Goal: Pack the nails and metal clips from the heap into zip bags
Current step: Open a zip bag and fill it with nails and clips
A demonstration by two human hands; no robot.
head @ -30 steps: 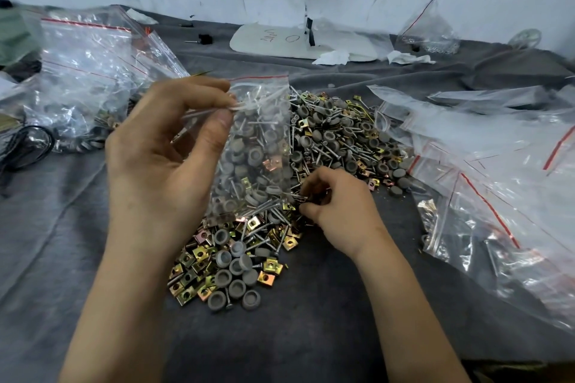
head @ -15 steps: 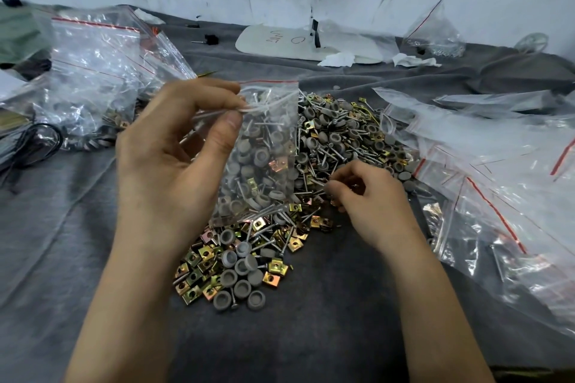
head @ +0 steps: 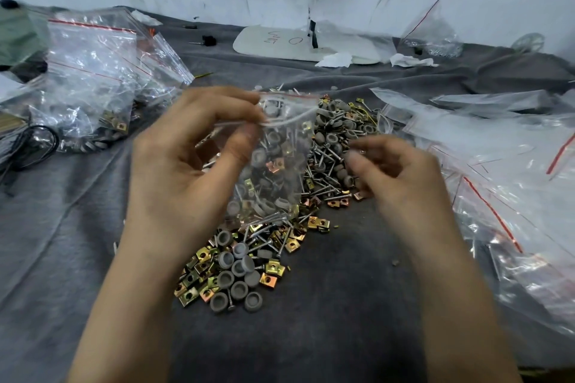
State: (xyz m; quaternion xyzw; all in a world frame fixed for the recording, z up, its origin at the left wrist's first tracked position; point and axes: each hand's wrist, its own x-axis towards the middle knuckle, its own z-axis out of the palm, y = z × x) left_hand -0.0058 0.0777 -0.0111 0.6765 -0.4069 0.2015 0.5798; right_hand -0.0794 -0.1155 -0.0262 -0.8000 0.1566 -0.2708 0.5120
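Centrally, the left hand point(head: 186, 165) pinches the mouth of a small zip bag point(head: 280, 165) between thumb and fingers. The bag hangs part-filled with nails, clips and grey caps above the heap point(head: 236, 270). Just beside it at 3 o'clock, the right hand point(head: 401, 171) hovers with fingers curled; blur hides whether it has anything pinched. The heap lies on the grey-clothed worktop point(head: 342, 305), spreading towards 6 o'clock. Filled bags point(head: 90, 78) sit at 10 o'clock, and a pile of clear bags point(head: 497, 165) at 3 o'clock.
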